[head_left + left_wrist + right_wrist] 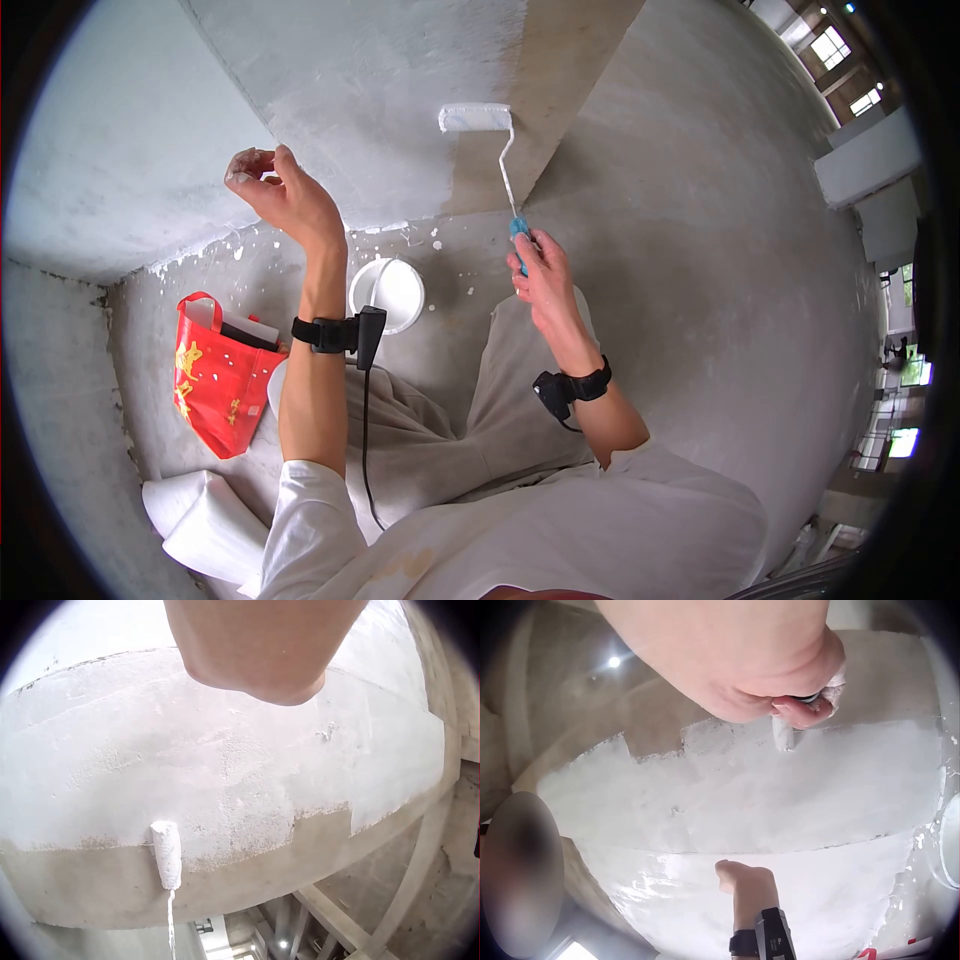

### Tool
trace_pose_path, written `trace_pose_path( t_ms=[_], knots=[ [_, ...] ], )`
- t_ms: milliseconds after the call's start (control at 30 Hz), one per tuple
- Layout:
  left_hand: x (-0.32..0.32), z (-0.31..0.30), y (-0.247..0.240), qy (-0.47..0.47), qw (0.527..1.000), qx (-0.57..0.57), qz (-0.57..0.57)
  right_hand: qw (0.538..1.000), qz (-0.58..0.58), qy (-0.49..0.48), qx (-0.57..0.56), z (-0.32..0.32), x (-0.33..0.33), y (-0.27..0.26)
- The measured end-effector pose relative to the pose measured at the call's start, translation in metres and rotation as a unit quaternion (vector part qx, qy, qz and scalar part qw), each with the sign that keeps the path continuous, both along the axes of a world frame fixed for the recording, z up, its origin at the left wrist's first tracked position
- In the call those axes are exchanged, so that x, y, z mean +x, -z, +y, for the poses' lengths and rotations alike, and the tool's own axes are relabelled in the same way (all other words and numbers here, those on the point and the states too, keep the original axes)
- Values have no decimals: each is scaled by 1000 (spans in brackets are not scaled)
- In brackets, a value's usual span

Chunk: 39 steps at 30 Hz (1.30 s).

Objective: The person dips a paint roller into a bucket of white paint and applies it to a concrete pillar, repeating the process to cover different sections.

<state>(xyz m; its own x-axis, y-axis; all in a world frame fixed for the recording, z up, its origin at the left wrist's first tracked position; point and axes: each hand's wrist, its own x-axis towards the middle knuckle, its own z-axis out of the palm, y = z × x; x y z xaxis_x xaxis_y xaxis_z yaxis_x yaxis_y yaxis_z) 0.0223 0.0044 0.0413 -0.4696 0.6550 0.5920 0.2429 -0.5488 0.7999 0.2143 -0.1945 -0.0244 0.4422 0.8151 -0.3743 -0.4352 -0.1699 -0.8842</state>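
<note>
My right hand (pixel 545 283) grips the blue handle (pixel 519 232) of a paint roller. The white roller head (pixel 476 119) lies against the wall (pixel 380 90), at the border between white coating and a bare brown strip. In the left wrist view, the roller head (pixel 166 853) overlaps that border. The right wrist view shows my curled right hand (pixel 780 667) partly hiding the roller (pixel 783 733). My left hand (pixel 292 200) is raised near the wall corner, fingers loosely bent, holding nothing; its wrist side (pixel 259 645) fills the top of the left wrist view.
A white bucket (pixel 400 297) of white paint stands on the floor between the forearms. A red bag (pixel 225 385) with things inside is at the left, near a white rolled sheet (pixel 215 525). White splatters dot the floor by the wall's foot. Bare floor (pixel 720 250) extends right.
</note>
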Motion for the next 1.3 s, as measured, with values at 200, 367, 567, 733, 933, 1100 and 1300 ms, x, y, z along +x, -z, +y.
trace_pose_path(
  t_ms=[200, 367, 567, 733, 933, 1100, 1300],
  knots=[
    [2, 4, 4, 23, 1000, 3, -7, 1000, -3, 0, -22, 3, 6, 25],
    [3, 3, 4, 31, 999, -3, -14, 999, 20, 6, -49, 8, 6, 54],
    [3, 2, 2, 44, 999, 5, -19, 997, 15, 14, -70, 14, 4, 87],
    [1, -2, 0, 59, 998, -12, -26, 997, -4, 22, -75, 15, 0, 89],
    [-1, -4, -3, 64, 997, -14, -39, 996, -69, 38, -40, 9, -7, 58],
    [-3, -4, -3, 66, 996, -22, -60, 994, -101, 45, 3, 8, -7, 1],
    [-4, -6, -6, 68, 993, -37, -88, 996, -62, 34, 49, 13, -9, -30]
  ],
)
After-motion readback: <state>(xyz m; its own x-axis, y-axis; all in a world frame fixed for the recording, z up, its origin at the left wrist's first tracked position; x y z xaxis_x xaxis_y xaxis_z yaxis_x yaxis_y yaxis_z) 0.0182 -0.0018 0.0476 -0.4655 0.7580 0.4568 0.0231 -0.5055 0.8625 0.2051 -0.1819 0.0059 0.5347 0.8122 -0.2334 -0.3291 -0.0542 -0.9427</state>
